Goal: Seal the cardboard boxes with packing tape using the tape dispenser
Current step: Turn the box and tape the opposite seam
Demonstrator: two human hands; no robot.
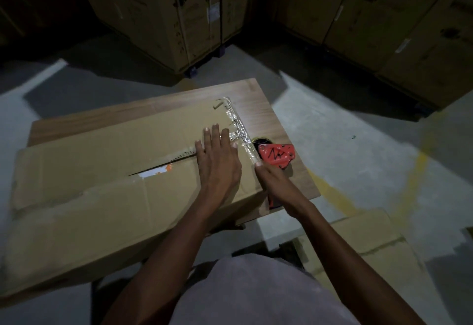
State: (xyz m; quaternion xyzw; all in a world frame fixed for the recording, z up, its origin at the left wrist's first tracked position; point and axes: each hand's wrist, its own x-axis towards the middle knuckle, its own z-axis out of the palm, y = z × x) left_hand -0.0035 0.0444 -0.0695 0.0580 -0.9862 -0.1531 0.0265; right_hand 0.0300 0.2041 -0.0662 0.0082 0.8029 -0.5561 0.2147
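A long, flat cardboard box [102, 196] lies across a small wooden table [261, 109], overhanging the table's near and left sides. Its top flaps meet along a seam [153, 169] that gapes slightly near the middle of the box, showing something white and orange inside. Crinkled clear packing tape [238, 125] runs along the box's right end edge, with a short strip turning inward along the seam.

The left hand [217, 160] lies flat on the box top just inside that taped edge, fingers [212, 135] straight and spread, pressing the flaps down over the seam. The right hand [273, 181] reaches along the box's right end; its fingers are mostly hidden behind the box edge, so whether they grasp anything cannot be told, though one fingertip [258, 164] rests on the tape at the corner edge.

A red tape dispenser [276, 157] with a black scribble on its side sits on the table, touching or just beside the box's right end, directly beyond the right hand.

Beyond the table, tall printed cartons [166, 17] stand on the concrete floor [358, 132]. A flattened sheet of cardboard [363, 242] lies on the floor to the right of the box.
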